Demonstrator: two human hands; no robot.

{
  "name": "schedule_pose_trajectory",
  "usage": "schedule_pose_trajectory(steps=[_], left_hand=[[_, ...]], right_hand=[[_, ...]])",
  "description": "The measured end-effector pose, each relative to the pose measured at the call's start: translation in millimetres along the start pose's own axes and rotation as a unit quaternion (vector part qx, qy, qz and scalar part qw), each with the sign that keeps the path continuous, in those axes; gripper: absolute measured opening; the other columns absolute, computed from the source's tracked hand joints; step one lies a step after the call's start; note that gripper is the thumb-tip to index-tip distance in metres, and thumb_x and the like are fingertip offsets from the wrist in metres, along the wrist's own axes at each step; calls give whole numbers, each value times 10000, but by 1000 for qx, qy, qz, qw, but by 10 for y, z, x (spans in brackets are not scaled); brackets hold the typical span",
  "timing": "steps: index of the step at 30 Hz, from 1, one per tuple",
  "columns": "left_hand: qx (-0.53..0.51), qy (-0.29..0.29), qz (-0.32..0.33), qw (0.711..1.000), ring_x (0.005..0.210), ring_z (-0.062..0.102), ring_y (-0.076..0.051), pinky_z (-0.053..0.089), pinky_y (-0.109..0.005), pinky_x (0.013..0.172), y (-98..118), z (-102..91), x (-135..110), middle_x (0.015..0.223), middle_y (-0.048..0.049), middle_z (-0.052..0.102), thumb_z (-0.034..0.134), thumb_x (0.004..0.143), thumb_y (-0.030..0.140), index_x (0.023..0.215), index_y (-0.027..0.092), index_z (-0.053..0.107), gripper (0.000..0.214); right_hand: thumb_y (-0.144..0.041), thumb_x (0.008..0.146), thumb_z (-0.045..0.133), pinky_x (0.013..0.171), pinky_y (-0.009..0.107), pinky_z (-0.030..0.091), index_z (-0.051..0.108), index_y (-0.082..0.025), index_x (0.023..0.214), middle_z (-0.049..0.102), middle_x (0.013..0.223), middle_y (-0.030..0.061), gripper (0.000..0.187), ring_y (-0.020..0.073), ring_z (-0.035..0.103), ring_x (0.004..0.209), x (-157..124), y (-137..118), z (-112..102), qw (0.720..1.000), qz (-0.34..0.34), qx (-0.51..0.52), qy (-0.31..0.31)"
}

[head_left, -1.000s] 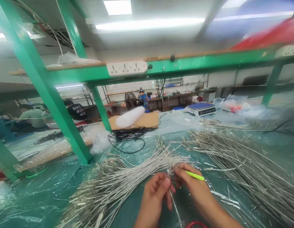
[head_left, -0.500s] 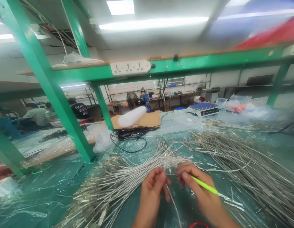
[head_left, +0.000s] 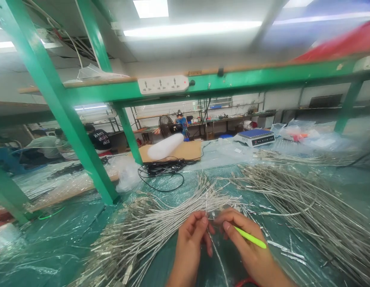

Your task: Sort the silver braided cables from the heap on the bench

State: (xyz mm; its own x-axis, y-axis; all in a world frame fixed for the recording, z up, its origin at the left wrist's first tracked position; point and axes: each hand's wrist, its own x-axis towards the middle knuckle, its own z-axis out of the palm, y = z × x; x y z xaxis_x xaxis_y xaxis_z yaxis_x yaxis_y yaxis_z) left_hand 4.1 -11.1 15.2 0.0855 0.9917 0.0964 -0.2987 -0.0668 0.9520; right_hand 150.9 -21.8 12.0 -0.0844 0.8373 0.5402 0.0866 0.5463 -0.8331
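My left hand (head_left: 192, 243) pinches one thin silver cable (head_left: 218, 257) near its tip, fingers closed on it. My right hand (head_left: 243, 243) meets it at the same cable end, fingers pinched, with a slim lime-green tool (head_left: 250, 237) lying across the fingers and pointing right. Both hands hover low over the green work surface. A thick bundle of silver cables (head_left: 149, 231) fans out to the left of my hands. A second, larger heap of cables (head_left: 307, 203) spreads to the right.
Green steel frame posts (head_left: 68, 119) rise at left, with a white power strip (head_left: 163, 84) on the crossbeam. A black cord coil (head_left: 162, 167), a white roll (head_left: 166, 146) on cardboard and a blue scale (head_left: 255, 137) sit farther back. People work at distant benches (head_left: 96, 139).
The green tool swung out to the right and came back a little. My hands stayed together at the cable tip, shifting slightly lower in view.
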Motion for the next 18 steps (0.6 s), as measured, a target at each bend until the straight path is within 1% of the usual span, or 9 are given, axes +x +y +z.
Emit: schedule_pose_trajectory(steps=[3,7,10,14,18], left_hand=[[-2,-2,-2,1000,362,450,-52,334,-187,385,-47,-35,15,658,13,600,618,860,334,897,137,626,200],[1,-19,-9,1000,356,471,-61,342,-191,374,-93,-70,37,665,16,604,635,845,354,888,145,621,213],[1,-22,-10,1000,350,468,-61,341,-192,370,-77,-58,30,659,19,598,626,849,358,875,146,624,214],[0,-12,-4,1000,359,459,-52,339,-187,387,-44,-29,11,662,19,594,611,866,342,870,144,628,199],[4,-22,-11,1000,350,459,-54,340,-185,372,-84,-61,40,661,15,601,610,864,337,895,136,619,203]], right_hand=[[-296,939,489,664,267,451,644,-207,860,628,779,30,195,180,579,712,4,-16,-1,1000,4,-2,-1],[-312,936,489,636,263,449,645,-210,843,626,764,28,209,180,579,693,17,-55,9,1000,6,-10,1],[-314,936,488,615,258,449,644,-212,829,630,759,28,215,181,582,689,18,-58,15,1000,6,-16,-1],[-305,936,491,611,256,458,643,-212,829,636,772,30,207,179,585,686,3,-28,16,1000,7,-14,2],[-302,935,494,633,257,464,637,-209,834,636,776,29,198,176,588,692,6,-13,12,1000,12,-17,5]])
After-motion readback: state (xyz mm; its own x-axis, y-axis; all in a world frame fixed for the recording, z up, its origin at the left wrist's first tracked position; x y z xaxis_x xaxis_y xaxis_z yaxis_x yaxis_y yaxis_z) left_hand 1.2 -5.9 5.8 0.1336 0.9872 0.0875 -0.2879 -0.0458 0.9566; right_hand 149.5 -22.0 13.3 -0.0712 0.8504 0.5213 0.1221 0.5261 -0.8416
